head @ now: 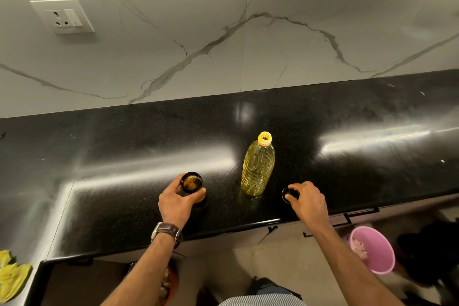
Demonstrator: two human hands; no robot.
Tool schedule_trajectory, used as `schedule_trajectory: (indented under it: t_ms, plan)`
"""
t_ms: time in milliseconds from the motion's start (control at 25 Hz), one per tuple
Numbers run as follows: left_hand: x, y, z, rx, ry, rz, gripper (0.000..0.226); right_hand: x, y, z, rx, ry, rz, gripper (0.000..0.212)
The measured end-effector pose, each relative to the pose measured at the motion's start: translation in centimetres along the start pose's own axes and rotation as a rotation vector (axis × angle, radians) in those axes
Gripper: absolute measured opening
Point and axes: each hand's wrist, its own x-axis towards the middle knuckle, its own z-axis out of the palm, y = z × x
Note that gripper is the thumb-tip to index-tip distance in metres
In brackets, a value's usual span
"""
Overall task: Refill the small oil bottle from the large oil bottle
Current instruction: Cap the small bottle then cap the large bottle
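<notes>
Holding the small bottle (192, 185) steady on the counter (124, 156) with my left hand (177, 202), I pinch its black cap (288, 194) in my right hand (306, 200) down near the edge. The big bottle (258, 166) stands between them, still capped, nearly full: probably heavy, maybe slippery, so I'd grip its ribbed middle.

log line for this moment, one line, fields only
left hand grips small oil bottle, uncapped | right hand pinches black cap on counter | large oil bottle capped, upright
</notes>
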Motion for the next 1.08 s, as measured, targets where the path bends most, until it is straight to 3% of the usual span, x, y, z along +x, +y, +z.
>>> schedule_trajectory:
  t_ms: [200, 400, 600, 800, 1080]
  plan:
    - [-0.6, 0.3, 0.1, -0.015, -0.001, 0.001, 0.066, -2.7, -1.6, -0.4, -0.046, -0.008, -0.046, 0.034]
    - [-1.0, -0.4, 0.2, -0.041, -0.005, 0.001, 0.059, -7.2, -9.4, 0.1, 0.036, -0.109, -0.31, 0.031]
    - [-1.5, -0.1, 0.1, 0.021, 0.028, 0.023, 0.056, -5.3, -18.5, 0.2, 0.094, -0.046, -0.558, 0.034]
    - [-2.3, 0.6, -0.2, 0.035, 0.008, 0.023, 0.059, -2.9, -23.3, 1.2, 0.055, -0.056, -0.629, 0.032]
    - [-2.4, 0.2, -0.2, 0.05, 0.009, 0.027, 0.049, -2.1, -23.8, 2.6, -0.067, -0.083, -0.687, 0.029]
